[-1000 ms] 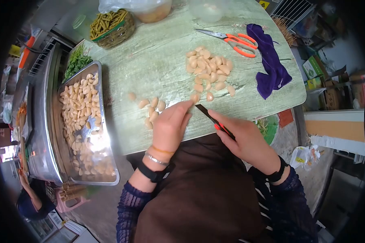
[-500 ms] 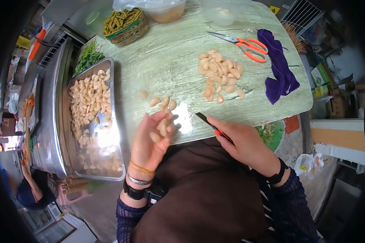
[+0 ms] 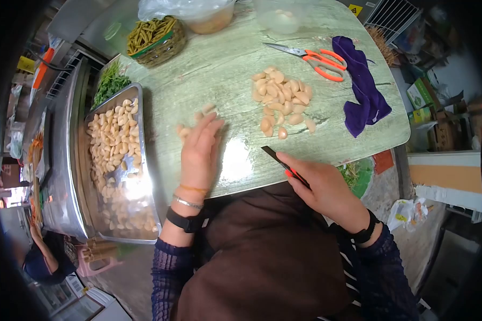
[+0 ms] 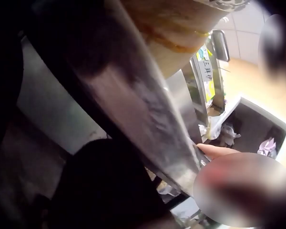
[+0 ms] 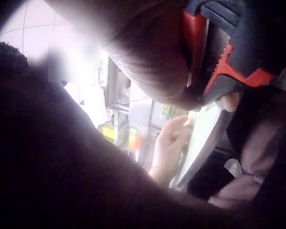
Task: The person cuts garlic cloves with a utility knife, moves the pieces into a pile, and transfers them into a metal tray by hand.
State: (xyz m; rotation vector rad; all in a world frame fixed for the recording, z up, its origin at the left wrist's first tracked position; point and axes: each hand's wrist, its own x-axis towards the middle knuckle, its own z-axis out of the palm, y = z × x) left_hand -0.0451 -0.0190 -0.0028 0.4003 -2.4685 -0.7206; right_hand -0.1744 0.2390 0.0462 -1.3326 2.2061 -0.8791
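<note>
My left hand (image 3: 198, 152) is palm down at the near left of the table, fingers reaching forward over a small group of peeled garlic cloves (image 3: 183, 131), part of which it hides. In the right wrist view this left hand (image 5: 168, 150) shows beyond the table edge. My right hand (image 3: 326, 187) grips a knife (image 3: 276, 156) with a black-and-red handle, its dark blade pointing up and left over the near edge. Ahead of the blade lies a larger pile of garlic cloves (image 3: 281, 93).
A metal tray (image 3: 149, 187) of cloves stands left, beside green herbs (image 3: 111, 84). At the back are a basket of green beans (image 3: 158, 45) and a clear-lidded tub (image 3: 211, 21). Orange-handled scissors (image 3: 324, 64) and a purple cloth (image 3: 364, 88) lie right. Another person's arm (image 3: 45, 249) shows far left.
The left hand went from the larger pile to the left, turned up with cloves in it, then turned palm down over the small group. The right hand keeps its knife nearly still.
</note>
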